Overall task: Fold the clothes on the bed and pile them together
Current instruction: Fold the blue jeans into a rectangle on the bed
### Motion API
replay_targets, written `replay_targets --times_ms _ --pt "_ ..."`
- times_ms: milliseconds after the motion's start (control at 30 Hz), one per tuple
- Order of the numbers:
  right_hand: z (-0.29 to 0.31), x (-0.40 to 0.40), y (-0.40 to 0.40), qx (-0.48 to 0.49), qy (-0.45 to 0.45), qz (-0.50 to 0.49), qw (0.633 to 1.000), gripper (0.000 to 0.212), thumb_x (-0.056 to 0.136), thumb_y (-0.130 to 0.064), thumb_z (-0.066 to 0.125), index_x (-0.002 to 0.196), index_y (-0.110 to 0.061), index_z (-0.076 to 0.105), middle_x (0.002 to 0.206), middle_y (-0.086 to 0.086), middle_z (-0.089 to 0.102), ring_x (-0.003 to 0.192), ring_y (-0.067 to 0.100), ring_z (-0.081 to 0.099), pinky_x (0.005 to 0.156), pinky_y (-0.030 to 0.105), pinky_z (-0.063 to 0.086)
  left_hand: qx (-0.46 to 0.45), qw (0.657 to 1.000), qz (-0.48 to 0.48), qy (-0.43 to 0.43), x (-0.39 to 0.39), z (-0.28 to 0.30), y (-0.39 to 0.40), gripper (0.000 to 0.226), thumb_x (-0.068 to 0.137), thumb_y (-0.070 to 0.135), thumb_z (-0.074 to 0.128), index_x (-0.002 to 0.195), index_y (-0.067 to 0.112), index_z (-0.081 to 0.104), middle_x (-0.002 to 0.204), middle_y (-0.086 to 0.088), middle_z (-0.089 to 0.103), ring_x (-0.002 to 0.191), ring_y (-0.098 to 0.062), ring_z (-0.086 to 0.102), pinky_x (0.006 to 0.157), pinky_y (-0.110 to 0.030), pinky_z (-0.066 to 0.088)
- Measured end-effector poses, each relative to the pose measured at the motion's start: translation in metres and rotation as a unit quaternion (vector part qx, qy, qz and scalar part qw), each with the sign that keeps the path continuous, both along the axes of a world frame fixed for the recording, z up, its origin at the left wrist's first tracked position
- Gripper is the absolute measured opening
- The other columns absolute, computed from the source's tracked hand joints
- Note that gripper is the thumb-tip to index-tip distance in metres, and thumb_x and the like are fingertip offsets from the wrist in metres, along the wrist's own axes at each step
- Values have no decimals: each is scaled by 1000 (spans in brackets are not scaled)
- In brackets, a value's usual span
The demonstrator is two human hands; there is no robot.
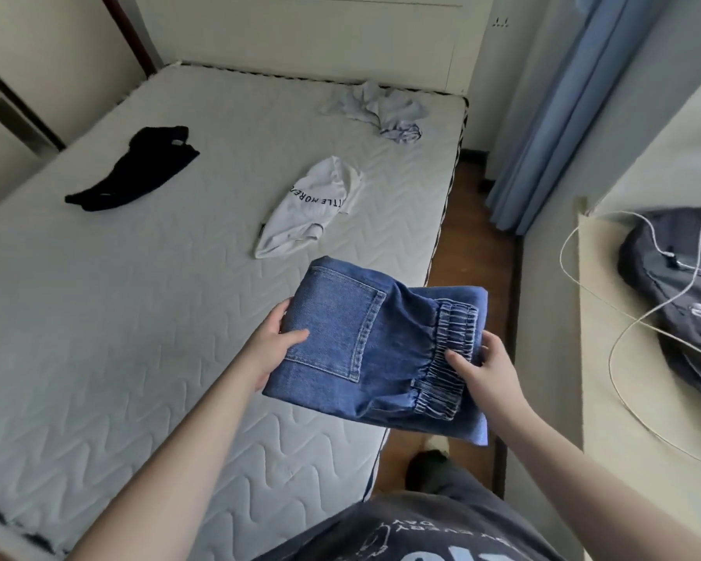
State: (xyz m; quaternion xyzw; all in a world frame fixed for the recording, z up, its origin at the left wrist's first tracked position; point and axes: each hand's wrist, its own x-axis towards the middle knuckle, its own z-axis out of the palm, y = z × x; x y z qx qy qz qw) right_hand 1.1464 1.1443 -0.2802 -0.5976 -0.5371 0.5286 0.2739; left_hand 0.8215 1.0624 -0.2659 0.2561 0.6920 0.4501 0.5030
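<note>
Holding folded blue jeans over the right edge of the bed, I see my left hand gripping the side with the back pocket, thumb on top and fingers hidden beneath. My right hand clasps the elastic waistband end, thumb pressed on the gathers, fingers curled behind the cloth. Part of the bundle hangs past the mattress edge above the wooden floor.

A crumpled white T-shirt lies near the right edge, its upside-down black lettering reading in part "TLE MORE"; the rest is lost in folds. A black garment lies toward the left edge with a small pale label too small to read. A pale blue rumpled garment sits at the far right corner by the headboard.

My own grey shirt, cut off at the bottom, carries inverted print, with only "EVERY DAY" readable. On the desk to the right, a dark bag with white cables runs out of view. Open mattress stretches across the near left corner. Blue curtains hang beyond the narrow floor strip.
</note>
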Motion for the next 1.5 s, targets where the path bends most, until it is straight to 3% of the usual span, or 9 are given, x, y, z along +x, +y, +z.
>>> replay_targets --times_ms 233,467,800,933,1067,1167,1300,1400,1500 --pt "-46 -35 86 -86 21 50 995 48 82 -24 75 119 -28 44 105 -16 64 93 -1 63 74 19 48 -73 992 6 100 -36 -48 64 65 92 10 65 144 37 37 126 4 60 110 -14 62 97 -38 49" --pt "-102 -75 154 -218 -11 80 973 44 78 -19 80 111 -19 51 107 2 68 94 19 67 89 42 54 -156 952 -49 258 -78 -104 125 64 90 14 66 144 30 38 129 2 59 114 -22 57 94 -29 41" --pt "-239 -165 173 -303 56 38 951 44 76 -6 80 110 -18 54 107 5 70 93 21 70 79 35 57 -164 939 -41 300 -179 -236 158 60 82 16 77 134 25 50 120 6 63 103 -19 61 90 -31 44" --pt "-291 -193 172 -322 111 49 939 43 76 -8 80 114 -12 58 107 8 72 96 27 71 88 48 56 -163 929 -79 323 -240 -273 165 62 82 20 78 135 32 49 118 7 66 103 -18 63 97 -36 47" --pt "-319 -216 169 -312 72 30 947 36 80 -8 77 109 -12 56 107 8 70 95 25 69 83 41 56 -172 938 -62 295 -251 -308 170 65 84 18 76 141 30 47 122 5 65 109 -19 62 96 -32 45" --pt "-329 -221 170 -271 13 -20 962 61 81 -12 77 128 -21 40 112 -3 61 92 8 62 68 22 48 -208 946 -31 248 -241 -336 173 75 83 42 75 147 27 38 132 5 58 117 -18 57 100 -32 43" --pt "-328 -227 187 -251 100 -18 963 114 58 -42 90 144 -48 16 116 -20 53 105 1 58 83 28 50 -262 932 33 248 -256 -349 194 88 77 81 48 146 26 39 140 -2 54 124 -25 53 97 -33 41" --pt "-329 -243 195 -197 7 12 980 116 51 -51 91 141 -48 18 139 -6 46 122 15 52 99 41 46 -237 940 8 244 -264 -349 225 82 79 81 46 138 24 52 132 0 60 117 -22 57 100 -38 45" --pt "-340 -250 200 -148 -112 51 981 121 61 -45 89 150 -38 6 149 5 35 129 26 45 101 43 42 -218 949 -1 227 -258 -351 257 57 84 69 56 112 20 64 105 3 63 95 -19 58 80 -31 46"
